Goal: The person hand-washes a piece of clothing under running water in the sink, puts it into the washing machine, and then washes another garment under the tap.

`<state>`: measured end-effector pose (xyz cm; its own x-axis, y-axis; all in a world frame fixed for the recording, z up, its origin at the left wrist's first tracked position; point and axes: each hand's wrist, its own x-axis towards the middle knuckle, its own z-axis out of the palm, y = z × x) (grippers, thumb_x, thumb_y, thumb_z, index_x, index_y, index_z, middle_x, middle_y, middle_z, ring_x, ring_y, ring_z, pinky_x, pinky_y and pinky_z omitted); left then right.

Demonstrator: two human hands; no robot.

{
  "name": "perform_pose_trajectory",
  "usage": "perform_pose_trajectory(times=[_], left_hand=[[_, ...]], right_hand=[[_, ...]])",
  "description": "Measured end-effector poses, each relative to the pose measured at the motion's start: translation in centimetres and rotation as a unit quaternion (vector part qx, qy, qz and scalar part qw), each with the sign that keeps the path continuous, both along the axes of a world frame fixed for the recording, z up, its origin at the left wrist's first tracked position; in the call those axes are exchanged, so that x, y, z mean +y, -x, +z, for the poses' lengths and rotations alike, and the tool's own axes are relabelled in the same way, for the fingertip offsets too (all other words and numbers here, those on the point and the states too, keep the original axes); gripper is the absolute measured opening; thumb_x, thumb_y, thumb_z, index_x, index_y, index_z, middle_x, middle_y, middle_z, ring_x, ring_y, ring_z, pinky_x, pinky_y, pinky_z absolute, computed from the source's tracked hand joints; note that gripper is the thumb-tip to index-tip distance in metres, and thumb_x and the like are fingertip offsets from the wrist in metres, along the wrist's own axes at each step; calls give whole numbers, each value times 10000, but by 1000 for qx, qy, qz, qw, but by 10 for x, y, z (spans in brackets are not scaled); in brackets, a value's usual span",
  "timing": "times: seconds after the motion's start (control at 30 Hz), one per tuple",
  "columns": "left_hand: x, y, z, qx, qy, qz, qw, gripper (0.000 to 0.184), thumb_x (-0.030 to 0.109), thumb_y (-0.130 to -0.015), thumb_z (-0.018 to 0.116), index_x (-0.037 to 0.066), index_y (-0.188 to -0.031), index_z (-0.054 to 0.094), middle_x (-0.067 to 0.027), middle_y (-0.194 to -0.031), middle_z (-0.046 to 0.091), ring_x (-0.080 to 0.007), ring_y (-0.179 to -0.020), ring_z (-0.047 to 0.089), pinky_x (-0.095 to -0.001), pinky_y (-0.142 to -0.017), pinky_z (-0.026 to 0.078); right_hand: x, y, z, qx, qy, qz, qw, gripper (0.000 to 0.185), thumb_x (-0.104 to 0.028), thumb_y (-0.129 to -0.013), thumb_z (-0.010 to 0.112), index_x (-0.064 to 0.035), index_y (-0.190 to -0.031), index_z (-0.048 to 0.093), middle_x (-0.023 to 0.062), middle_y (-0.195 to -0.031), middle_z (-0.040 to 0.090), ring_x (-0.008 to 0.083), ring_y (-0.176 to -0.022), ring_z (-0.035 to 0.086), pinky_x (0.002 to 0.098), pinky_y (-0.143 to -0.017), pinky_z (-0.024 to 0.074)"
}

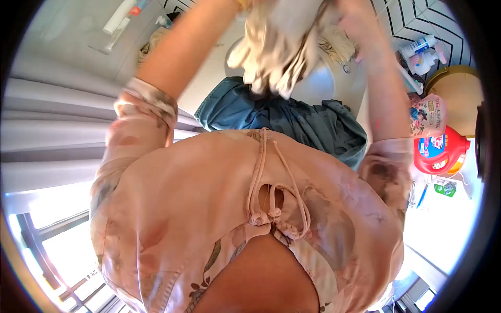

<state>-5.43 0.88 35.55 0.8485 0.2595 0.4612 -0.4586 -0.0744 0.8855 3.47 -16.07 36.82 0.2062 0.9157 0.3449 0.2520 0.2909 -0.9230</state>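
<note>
A bunched cream cloth (279, 49), with a greyish-white part near its top, hangs in folds between my forearms and is blurred by motion. My left forearm (190, 44) reaches up to the upper edge, and the hand lies beyond it. My right hand (352, 18) is at the top beside the cloth, smeared and partly cut off. Its fingers cannot be made out, so its grip on the cloth is unclear. Below the cloth, dark green-blue fabric (282, 117) lies in a heap against a pale basin (319, 83), close to my front.
To the right stand a red detergent jug (441, 151), a pink refill pouch (428, 116), white bottles (420, 55) and a round tan lid or basin (459, 96). Another cream cloth (336, 44) lies behind the hanging one. A grey curtain (57, 128) and window (65, 250) are at left.
</note>
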Motion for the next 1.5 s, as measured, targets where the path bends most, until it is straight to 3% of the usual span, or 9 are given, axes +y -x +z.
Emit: perform_pose_trajectory(times=[0.17,0.33,0.6,0.77,0.93,1.1,1.17,1.27,1.5], left_hand=[[-7,18,-184,332,64,120,933,223,64,-735,559,30,-955,570,-78,-864,580,-167,-795,558,-251,-686,458],[18,4,-164,-23,-366,308,878,178,72,-711,609,76,-888,627,-95,-918,577,-249,-932,534,-276,-777,428],[32,64,-42,-91,72,104,988,124,135,-829,517,63,-918,564,-93,-994,486,-173,-957,466,-285,-777,402],[-46,70,-80,95,179,-226,953,690,632,-775,425,1,-1033,530,-155,-950,595,-214,-823,598,-289,-698,478],[-73,22,-147,18,380,-388,839,913,732,-646,465,185,-1344,248,-63,-1401,218,-231,-1287,194,-464,-1005,207],[-15,-16,-185,-15,578,-310,755,652,472,-743,578,126,-1260,381,-38,-1305,391,-233,-1203,346,-492,-985,265],[4,-18,-222,83,338,-126,929,542,333,-808,497,94,-1270,343,-76,-1312,365,-241,-1199,345,-426,-1007,252],[0,-21,-260,55,598,-106,793,339,114,-830,433,43,-1161,454,-106,-1174,496,-239,-1054,481,-363,-940,360],[-3,-25,-341,240,731,31,638,266,169,-851,409,26,-1045,522,-114,-1059,550,-258,-1011,502,-365,-911,392]], right_hand=[[20,26,-197,461,223,-51,858,346,-198,-841,534,-79,-1160,470,62,-1055,551,165,-908,571,337,-752,496],[43,9,-165,427,170,33,887,338,-92,-800,551,-67,-1130,482,76,-997,565,179,-870,586,339,-723,511],[77,12,45,312,-95,53,944,258,-195,-896,401,-38,-1070,510,81,-1017,558,185,-926,552,303,-790,471],[72,27,66,352,-174,73,917,266,-177,-870,415,-32,-1074,505,89,-1039,550,198,-950,543,333,-802,463],[65,22,15,468,-165,33,868,279,-159,-843,429,-26,-1078,500,97,-1061,542,211,-974,534,364,-815,455],[52,-12,-113,624,-65,-136,767,301,-128,-807,434,-14,-1079,493,116,-1093,525,244,-1028,501,424,-840,432],[40,-28,-180,648,16,-218,729,314,-93,-780,429,-2,-1074,488,137,-1105,513,279,-1048,483,470,-844,421],[26,-46,-281,683,177,-285,649,276,-53,-781,429,-8,-1049,477,132,-1015,521,289,-932,537,455,-834,447],[47,16,-277,282,168,-279,902,260,-96,-750,525,-8,-995,528,168,-1025,520,303,-1004,504,395,-835,438]])
